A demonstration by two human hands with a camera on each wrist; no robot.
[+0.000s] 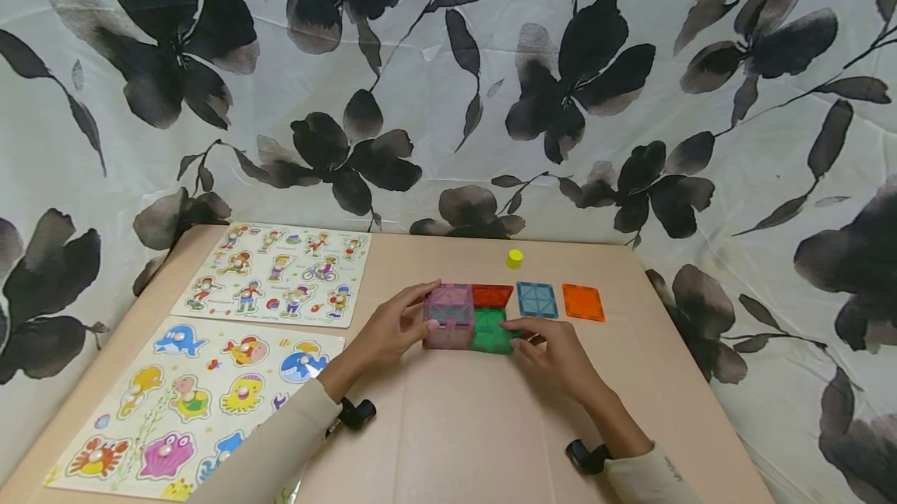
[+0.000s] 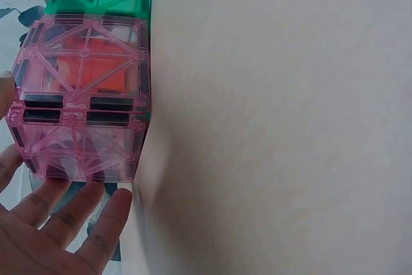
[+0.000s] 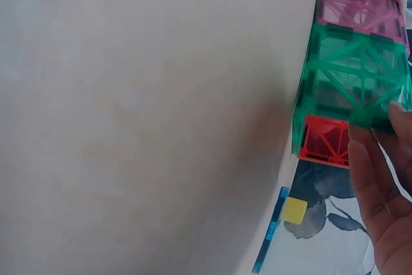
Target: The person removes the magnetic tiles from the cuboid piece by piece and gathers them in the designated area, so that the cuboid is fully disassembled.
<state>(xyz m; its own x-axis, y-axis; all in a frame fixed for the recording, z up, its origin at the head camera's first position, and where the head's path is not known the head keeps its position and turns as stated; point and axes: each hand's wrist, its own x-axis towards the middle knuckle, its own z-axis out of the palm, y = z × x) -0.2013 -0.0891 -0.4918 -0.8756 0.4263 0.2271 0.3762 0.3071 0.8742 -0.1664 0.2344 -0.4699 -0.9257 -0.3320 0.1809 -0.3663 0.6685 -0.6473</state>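
A small box-like build of see-through magnetic tiles stands on the table, with pink tiles (image 1: 450,305) forming its left part. A green tile (image 1: 489,333) covers the front right, and a red tile (image 1: 493,296) shows behind it. My left hand (image 1: 394,325) grips the pink end, its thumb on the near side and its fingertips (image 2: 119,207) against the left wall. The right hand (image 1: 554,350) pinches the green tile at its right edge, next to the red one in the right wrist view. Part of the build's far side is hidden.
A flat blue tile (image 1: 537,300) and an orange tile (image 1: 583,303) lie right of the build. A small yellow cylinder (image 1: 515,259) stands behind. At left are a board of child figures (image 1: 273,274) and a sea-animal board (image 1: 203,403); floral cloth (image 1: 448,99) hangs behind the table.
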